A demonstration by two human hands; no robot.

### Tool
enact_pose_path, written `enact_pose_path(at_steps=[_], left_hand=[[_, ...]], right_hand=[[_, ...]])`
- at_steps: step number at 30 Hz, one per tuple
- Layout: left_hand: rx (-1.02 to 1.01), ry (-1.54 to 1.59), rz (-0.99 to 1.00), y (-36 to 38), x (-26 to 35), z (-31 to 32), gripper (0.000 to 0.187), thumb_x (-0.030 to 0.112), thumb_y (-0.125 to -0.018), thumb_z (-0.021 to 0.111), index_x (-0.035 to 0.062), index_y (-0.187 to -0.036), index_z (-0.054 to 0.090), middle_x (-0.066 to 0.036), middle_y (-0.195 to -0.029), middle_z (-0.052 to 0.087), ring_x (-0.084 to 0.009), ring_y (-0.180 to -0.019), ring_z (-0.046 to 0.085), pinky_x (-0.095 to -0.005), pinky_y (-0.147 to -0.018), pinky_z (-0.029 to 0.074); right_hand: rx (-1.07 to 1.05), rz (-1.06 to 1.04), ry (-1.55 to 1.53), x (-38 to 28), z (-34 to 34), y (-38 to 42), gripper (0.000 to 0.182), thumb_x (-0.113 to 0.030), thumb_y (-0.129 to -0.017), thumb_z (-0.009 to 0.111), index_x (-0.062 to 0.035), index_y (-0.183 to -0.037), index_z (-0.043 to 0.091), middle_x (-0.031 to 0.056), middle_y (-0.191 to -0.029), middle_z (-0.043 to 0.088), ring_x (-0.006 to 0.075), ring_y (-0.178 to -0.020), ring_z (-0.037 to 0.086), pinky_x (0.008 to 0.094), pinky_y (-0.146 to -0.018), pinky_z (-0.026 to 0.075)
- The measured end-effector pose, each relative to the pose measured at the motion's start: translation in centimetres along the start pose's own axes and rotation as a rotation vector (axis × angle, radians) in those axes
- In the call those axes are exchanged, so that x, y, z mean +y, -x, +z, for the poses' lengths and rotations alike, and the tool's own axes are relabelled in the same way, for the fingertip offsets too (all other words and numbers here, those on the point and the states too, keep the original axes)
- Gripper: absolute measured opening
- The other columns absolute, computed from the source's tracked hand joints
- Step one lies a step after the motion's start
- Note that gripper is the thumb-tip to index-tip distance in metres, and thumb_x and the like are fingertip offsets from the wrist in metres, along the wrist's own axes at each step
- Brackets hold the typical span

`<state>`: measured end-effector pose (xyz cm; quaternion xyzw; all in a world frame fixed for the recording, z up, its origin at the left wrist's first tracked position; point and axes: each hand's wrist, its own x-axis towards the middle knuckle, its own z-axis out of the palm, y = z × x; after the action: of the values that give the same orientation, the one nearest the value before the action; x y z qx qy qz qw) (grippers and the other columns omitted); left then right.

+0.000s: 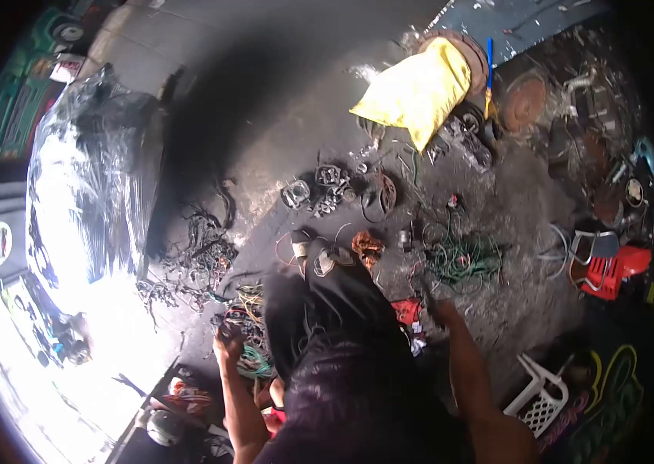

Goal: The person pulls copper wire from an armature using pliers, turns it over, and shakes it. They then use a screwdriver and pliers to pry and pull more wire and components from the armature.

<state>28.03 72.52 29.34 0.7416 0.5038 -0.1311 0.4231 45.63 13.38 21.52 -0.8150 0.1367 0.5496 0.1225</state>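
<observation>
My left hand (226, 342) is closed around something small and dark, beside a tangle of coloured wires (250, 305) on the floor. To the other side, my right hand (441, 312) grips a slim dark tool (425, 288) that points away from me; its kind is too blurred to name. Just ahead of that hand lies a heap of green wire (462, 261). A red object (406, 311) sits between my right hand and my leg. Black cable scraps (202, 255) are spread out beyond my left hand.
Metal parts (331, 182) and a rusty brown clump (367, 244) lie ahead of my feet. Farther out is a yellow sack (420, 89). A large plastic-wrapped bundle (95, 178) stands at left. A red crate (605, 272) and a white plastic chair (537, 394) are at right.
</observation>
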Motion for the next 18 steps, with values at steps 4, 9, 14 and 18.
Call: enact_pose_path(at_steps=[4,9,14,18], left_hand=[[-0.113,0.076,0.016,-10.1,-3.0,-4.1,0.030,0.014,-0.060,0.075,0.0028,-0.086,0.064,-0.009,-0.080,0.068,-0.0204,-0.073,0.064,-0.0328,-0.072,0.052],[-0.414,-0.571,-0.052,-17.3,4.8,-9.9,0.029,0.019,-0.059,0.079,0.0030,-0.079,0.067,-0.014,-0.078,0.067,-0.0225,-0.082,0.065,-0.0341,-0.073,0.053],[-0.728,-1.211,0.164,-21.8,19.8,-9.6,0.029,0.040,-0.070,0.071,0.0128,-0.080,0.070,-0.008,-0.084,0.067,-0.0287,-0.086,0.062,-0.0393,-0.075,0.053],[-0.962,-1.940,0.879,-32.9,25.0,-7.7,0.028,0.038,-0.083,0.065,0.0114,-0.089,0.070,-0.007,-0.096,0.066,-0.0265,-0.086,0.062,-0.0376,-0.078,0.049]], right_hand=[[0.912,-0.301,-0.637,-9.1,-4.7,3.0,0.019,-0.020,-0.087,0.065,-0.0044,-0.097,0.061,0.0024,-0.068,0.057,0.0132,-0.056,0.052,0.0312,-0.052,0.042],[0.654,-0.182,-1.448,-12.4,-4.7,10.5,0.054,-0.011,-0.084,0.074,-0.0001,-0.130,0.047,0.0010,-0.103,0.053,0.0097,-0.089,0.055,0.0253,-0.072,0.047],[1.000,-0.131,-1.046,-14.7,2.6,-0.6,0.025,-0.011,-0.086,0.073,-0.0048,-0.105,0.058,-0.0036,-0.085,0.050,0.0073,-0.075,0.046,0.0234,-0.066,0.044],[0.529,0.020,-1.605,-24.3,-2.4,-11.5,0.016,-0.020,-0.092,0.064,-0.0047,-0.094,0.066,-0.0031,-0.072,0.055,0.0058,-0.060,0.050,0.0237,-0.055,0.041]])
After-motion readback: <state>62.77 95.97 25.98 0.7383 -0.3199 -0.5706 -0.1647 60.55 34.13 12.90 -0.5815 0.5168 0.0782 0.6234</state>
